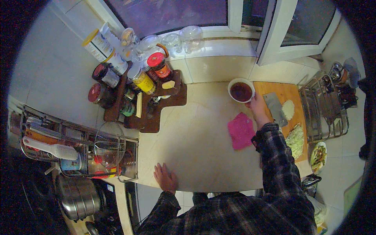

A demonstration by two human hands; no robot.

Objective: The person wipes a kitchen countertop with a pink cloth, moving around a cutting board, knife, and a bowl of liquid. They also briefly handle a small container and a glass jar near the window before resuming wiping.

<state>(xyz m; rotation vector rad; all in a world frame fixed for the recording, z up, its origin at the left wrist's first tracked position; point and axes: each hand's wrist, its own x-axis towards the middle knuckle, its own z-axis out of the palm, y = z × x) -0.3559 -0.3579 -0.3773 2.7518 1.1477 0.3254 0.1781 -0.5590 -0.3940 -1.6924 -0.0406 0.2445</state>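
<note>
My right hand (258, 108) grips the lower right rim of a white bowl (230, 94) of dark reddish-brown liquid, near the wall at the back of the counter. Whether the bowl touches the countertop is hard to tell. My left hand (165, 177) rests palm down at the counter's front edge, holding nothing, its fingers a little apart. A pink cloth (241, 131) lies below the bowl. Right of my right hand, a wooden cutting board (276, 88) carries a cleaver (275, 108), a small white chopped heap (288, 110) and a pile of shredded pale-green vegetable (295, 142).
A dark stepped shelf (173, 101) with jars stands at the back left. Wire racks flank the counter, one left (85, 147) and one right (323, 111). Glass jars (191, 38) line the sill near an open window sash (293, 32). A plate of cut vegetables (318, 157) sits at right.
</note>
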